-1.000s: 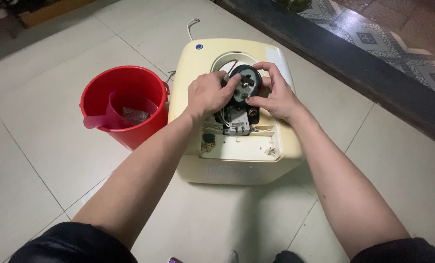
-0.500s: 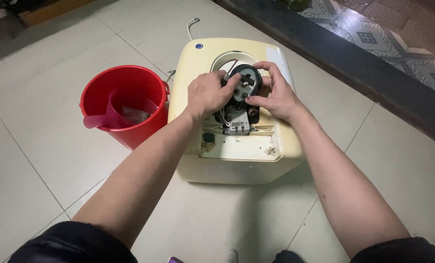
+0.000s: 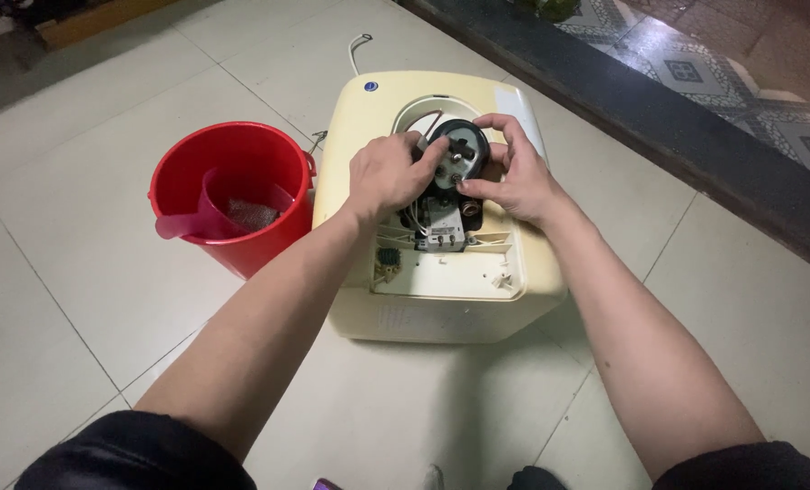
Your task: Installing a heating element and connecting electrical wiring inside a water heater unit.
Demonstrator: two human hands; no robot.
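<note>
Both hands meet on the round black flange point(image 3: 457, 154) set in the circular opening of a cream water heater point(image 3: 441, 299) lying on the tiled floor point(image 3: 78, 299). Left hand point(image 3: 388, 174) curls over the flange's left edge, fingers closed on its rim; right hand point(image 3: 506, 172) pinches its right side between thumb and fingertips. Just below the flange, wires and a small grey terminal block point(image 3: 441, 234) show in the open panel. Touching the heater's left side stands a red bucket point(image 3: 232, 195) with a pink scoop point(image 3: 201, 218) inside.
</note>
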